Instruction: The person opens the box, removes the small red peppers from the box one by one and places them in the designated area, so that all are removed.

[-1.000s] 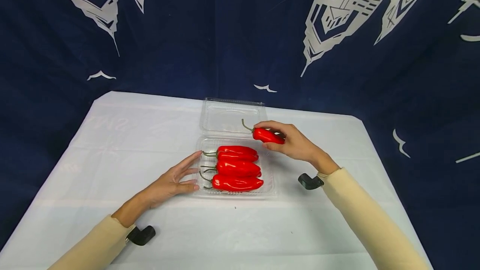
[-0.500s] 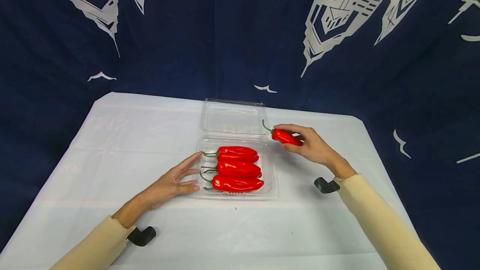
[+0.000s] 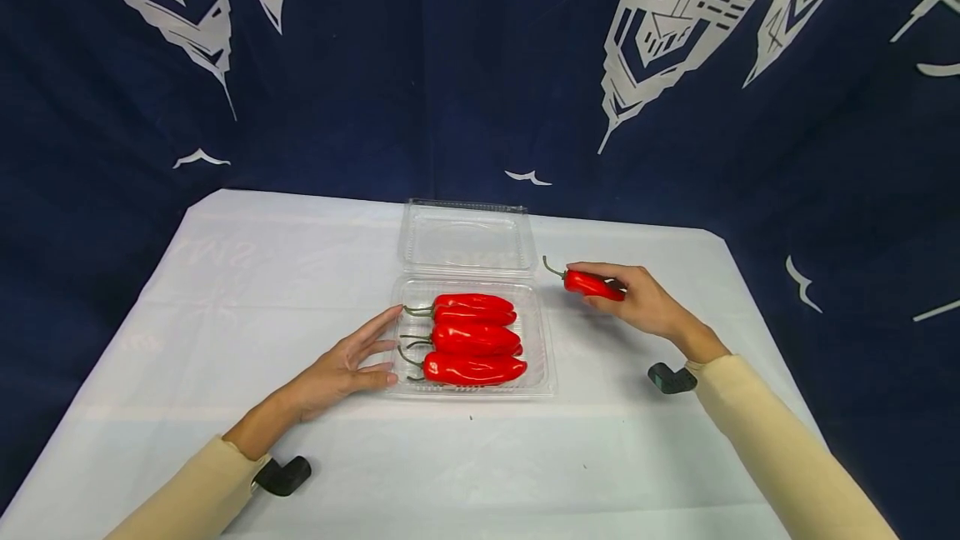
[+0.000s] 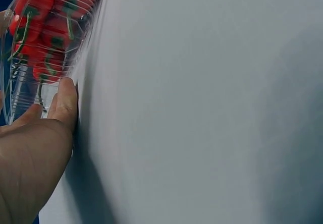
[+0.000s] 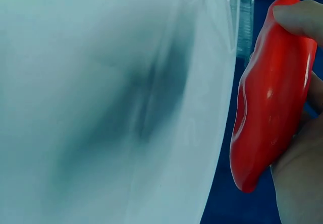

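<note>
**Held pepper (image 3: pixel 588 283) gripped in the right hand (image 3: pixel 647 300), well to the right of the left hand (image 3: pixel 337 373)**

The held pepper is pinched between the right thumb and fingers, with its body laid along them. Its long axis is run roughly left to right: the stem (image 3: pixel 552 267) is pointed out beyond the fingertips, to the left and away from the body, while the tip is turned back toward the palm. A shadow is cast on the table (image 3: pixel 637 465), set apart from the held pepper in the right wrist view, so it is judged to be raised.

To the left of the right fingers and closer to the body, the clear tray (image 3: pixel 538 357) is placed, with a gap left between its near side and those fingers. Its lid (image 3: pixel 465 240) is folded back flat, level with or slightly beyond the right fingertips. In the tray, red peppers (image 3: pixel 475 368) are laid nearly parallel to the held pepper, their stems directed toward the left fingertips, to which they are much nearer.

The left fingers and thumb are spread along the tray's left edge, apparently touched to it, and nothing is pinched there.
</note>
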A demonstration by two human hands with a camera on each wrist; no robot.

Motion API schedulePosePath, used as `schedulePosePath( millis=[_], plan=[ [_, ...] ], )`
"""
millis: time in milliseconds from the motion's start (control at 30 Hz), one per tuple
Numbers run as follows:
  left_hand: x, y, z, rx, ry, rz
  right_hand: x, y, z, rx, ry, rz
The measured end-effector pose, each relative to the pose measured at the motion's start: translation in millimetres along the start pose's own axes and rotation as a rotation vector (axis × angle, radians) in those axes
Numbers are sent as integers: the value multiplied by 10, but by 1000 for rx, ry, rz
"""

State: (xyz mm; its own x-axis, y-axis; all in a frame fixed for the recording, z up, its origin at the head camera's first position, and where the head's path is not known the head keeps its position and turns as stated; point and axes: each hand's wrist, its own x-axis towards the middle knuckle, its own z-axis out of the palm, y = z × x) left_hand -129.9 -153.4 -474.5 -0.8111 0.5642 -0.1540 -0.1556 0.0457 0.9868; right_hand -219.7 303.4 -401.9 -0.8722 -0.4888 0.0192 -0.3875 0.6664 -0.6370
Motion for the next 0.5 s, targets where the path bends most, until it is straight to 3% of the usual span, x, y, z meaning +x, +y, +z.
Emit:
schedulePosePath(
  millis=[500],
  plan=[
    [-6, 7, 6, 3, 2, -12, -96, 240, 53, 15, -69, 93]
  ],
)
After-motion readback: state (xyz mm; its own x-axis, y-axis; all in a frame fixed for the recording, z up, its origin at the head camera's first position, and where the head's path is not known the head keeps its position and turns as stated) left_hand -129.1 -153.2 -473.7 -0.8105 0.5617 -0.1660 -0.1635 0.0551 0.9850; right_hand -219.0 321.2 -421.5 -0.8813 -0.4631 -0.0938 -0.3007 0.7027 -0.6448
